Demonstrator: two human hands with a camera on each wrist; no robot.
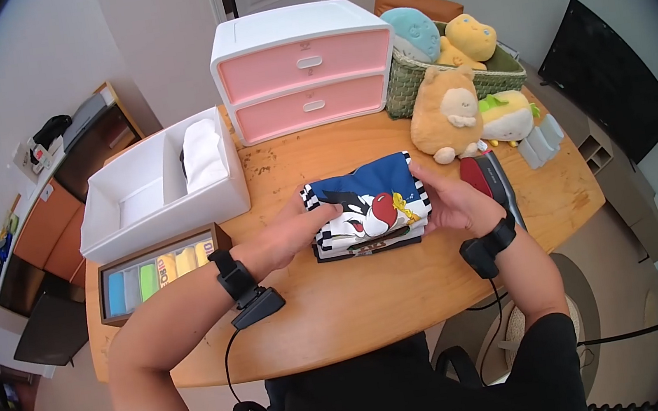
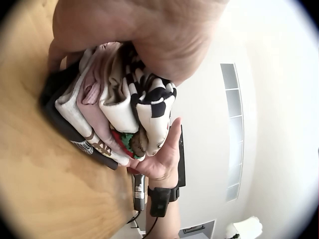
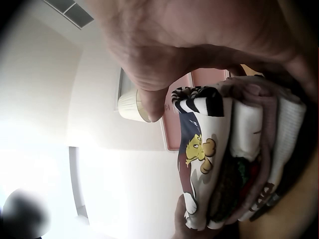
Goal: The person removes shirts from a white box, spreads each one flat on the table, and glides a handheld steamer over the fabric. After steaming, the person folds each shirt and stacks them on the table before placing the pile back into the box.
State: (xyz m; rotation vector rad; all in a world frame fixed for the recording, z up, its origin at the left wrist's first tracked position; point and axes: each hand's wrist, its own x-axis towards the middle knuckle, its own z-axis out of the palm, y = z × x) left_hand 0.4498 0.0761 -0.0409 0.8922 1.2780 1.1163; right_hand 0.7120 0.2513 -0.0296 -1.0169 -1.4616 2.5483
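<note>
From the head view, the stack of folded clothes (image 1: 368,206) sits squared up at the middle of the bench (image 1: 358,301), the left hand (image 1: 299,230) and right hand (image 1: 453,204) each with its grip curled around an end. By my judgement the folding looks finished and the stack is not yet put away, the white divided box (image 1: 147,198) lying well apart. The left wrist view shows only layered folded edges under the palm. In the right wrist view the lower garments blur together.
</note>
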